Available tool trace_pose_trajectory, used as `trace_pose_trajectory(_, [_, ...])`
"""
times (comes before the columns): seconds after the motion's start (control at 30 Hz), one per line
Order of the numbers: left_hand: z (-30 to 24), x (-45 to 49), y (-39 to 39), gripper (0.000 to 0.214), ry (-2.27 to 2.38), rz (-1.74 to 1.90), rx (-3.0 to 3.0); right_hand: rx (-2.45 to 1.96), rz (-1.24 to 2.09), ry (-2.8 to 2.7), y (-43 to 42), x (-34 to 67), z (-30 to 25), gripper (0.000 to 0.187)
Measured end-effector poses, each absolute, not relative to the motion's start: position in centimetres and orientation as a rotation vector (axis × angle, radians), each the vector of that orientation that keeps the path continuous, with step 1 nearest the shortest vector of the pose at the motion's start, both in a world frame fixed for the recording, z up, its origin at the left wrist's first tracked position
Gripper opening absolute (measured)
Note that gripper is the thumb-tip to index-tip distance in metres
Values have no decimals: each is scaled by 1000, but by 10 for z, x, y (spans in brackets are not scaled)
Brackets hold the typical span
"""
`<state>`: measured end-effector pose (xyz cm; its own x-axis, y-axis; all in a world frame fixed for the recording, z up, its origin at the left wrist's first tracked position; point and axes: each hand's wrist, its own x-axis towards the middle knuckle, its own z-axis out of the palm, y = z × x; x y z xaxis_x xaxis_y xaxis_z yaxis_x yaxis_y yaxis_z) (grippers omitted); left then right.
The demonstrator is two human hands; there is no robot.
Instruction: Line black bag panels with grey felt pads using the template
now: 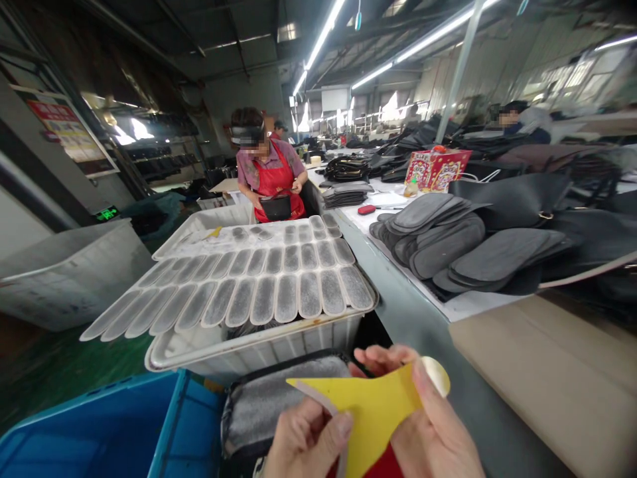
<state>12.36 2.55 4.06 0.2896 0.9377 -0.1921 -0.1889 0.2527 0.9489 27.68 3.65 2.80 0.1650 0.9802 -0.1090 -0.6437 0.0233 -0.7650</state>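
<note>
A flat yellow piece (pixel 381 405) with a sharp corner pointing left and a pale grey edge is held in front of me by both hands. My left hand (pixel 311 438) pinches its left edge between thumb and fingers. On the other side my right hand (pixel 432 425) grips it, thumb in front and fingertips showing behind the top edge. A pale round end (pixel 436 376) sticks out by the right thumb. Just beyond lies a grey padded panel with dark edging (pixel 283 395), partly hidden by my left hand. Some red shows under the yellow piece.
Rows of grey oval pieces (pixel 263 299) cover a board over a white bin (pixel 269 348). A blue crate (pixel 169 425) stands lower left. Stacked dark ovals (pixel 438 232) and cardboard (pixel 542 358) lie right. Opposite, a co-worker in a red apron (pixel 279 172) handles a black pouch.
</note>
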Motion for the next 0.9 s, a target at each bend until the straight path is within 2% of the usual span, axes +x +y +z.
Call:
trace_pose_trajectory(0.03, [49, 116, 28, 51, 983, 937, 1007, -887, 1216, -685, 36, 284, 33, 36])
trace_pose_trajectory(0.13, [77, 100, 42, 36, 1051, 847, 1141, -1144, 843, -1380, 43, 303, 57, 79])
trace_pose_trajectory(0.17, [86, 99, 48, 35, 1052, 806, 1193, -1175, 827, -1642, 46, 305, 65, 89])
trace_pose_trajectory(0.23, [99, 99, 56, 36, 1064, 735, 1280, -1161, 901, -2041, 52, 304, 77, 98])
trace_pose_trajectory(0.4, [91, 88, 55, 50, 1290, 690, 1812, -1270, 799, -2115, 49, 319, 55, 87])
trace_pose_trajectory(0.5, [56, 76, 47, 106, 1580, 374, 2159, -1407, 672, -2183, 33, 348, 18, 87])
trace_pose_trajectory(0.53, [44, 73, 45, 112, 1626, 244, 2218, -1450, 624, -2214, 28, 355, 6, 85])
trace_pose_trajectory(0.67, [18, 75, 47, 108, 1733, 123, 2359, -1534, 514, -2333, 16, 358, -25, 81])
trace_pose_trajectory(0.9, [14, 78, 53, 106, 1770, 176, 2394, -1474, 392, -2425, 28, 330, -34, 89])
